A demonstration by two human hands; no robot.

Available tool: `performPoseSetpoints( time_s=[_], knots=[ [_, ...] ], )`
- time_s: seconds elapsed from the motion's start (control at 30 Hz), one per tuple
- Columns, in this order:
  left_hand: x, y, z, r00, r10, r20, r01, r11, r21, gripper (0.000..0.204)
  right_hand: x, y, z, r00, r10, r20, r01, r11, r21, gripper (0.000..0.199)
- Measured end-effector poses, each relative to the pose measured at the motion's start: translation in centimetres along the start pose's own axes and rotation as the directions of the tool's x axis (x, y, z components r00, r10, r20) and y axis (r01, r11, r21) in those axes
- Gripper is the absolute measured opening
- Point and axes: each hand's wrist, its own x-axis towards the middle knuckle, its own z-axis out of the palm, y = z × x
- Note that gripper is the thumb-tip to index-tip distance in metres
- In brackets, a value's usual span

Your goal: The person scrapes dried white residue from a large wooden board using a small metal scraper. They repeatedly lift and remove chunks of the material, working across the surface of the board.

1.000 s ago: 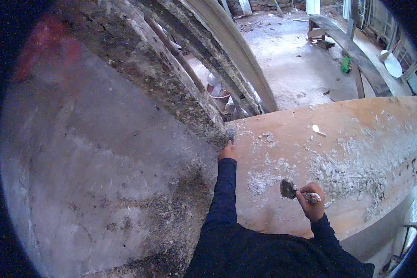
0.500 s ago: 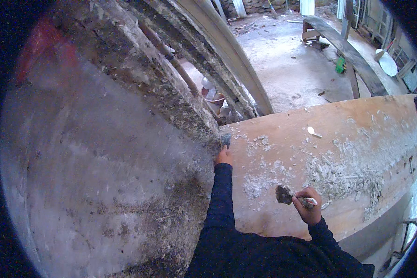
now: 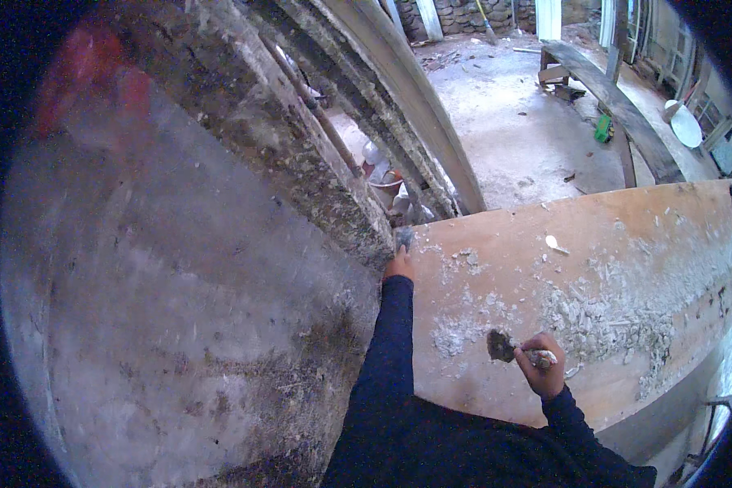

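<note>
My left hand [image 3: 399, 265] reaches forward along the seam between a grey, stained wall panel [image 3: 219, 268] and a pale wooden board [image 3: 455, 382]. Its fingers are closed on a putty knife with a flat grey blade [image 3: 404, 237], close to the board's far left corner. Over the near part of the board, my right hand [image 3: 546, 370] grips a short-handled tool with a dark, crusted head [image 3: 501, 346]; whether that is a brush or a scraper I cannot make out. White scrapings [image 3: 601, 313] lie scattered over the board, with a small white spoon-shaped piece [image 3: 555, 244] among them.
Weathered, flaking beams [image 3: 366, 106] slant down to the board's far left corner. Behind them stands a reddish tub [image 3: 388, 180]. On the floor beyond are a long grey plank [image 3: 618, 98], a green object [image 3: 604, 128] and a round white dish-like thing [image 3: 684, 124].
My left hand has slid the putty knife slightly forward along the seam. The right hand stays nearly in place with its tool. The whole view has shifted a little.
</note>
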Motion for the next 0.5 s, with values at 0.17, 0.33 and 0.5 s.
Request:
performPoseSetpoints(
  time_s=[0.17, 0.33, 0.5],
  knots=[
    [-1.1, -0.1, -0.8, 0.997, 0.074, 0.004, -0.074, 0.997, -0.004, 0.037, 1.5, 0.3, 1.5, 0.997, 0.077, -0.003, -0.076, 0.993, 0.094, 0.014],
    [-13.7, -2.7, -3.2, 0.999, 0.036, 0.006, -0.034, 0.983, -0.178, 0.036, 9.7, 1.5, 7.5, 0.998, -0.022, -0.066, 0.032, 0.987, 0.157, 0.017],
    [-24.8, -3.8, -6.2, 0.952, -0.219, 0.212, 0.245, 0.964, -0.105, 0.042, 20.2, 5.5, 20.9, 0.993, 0.078, -0.087, -0.069, 0.992, 0.101, 0.028]
  ],
)
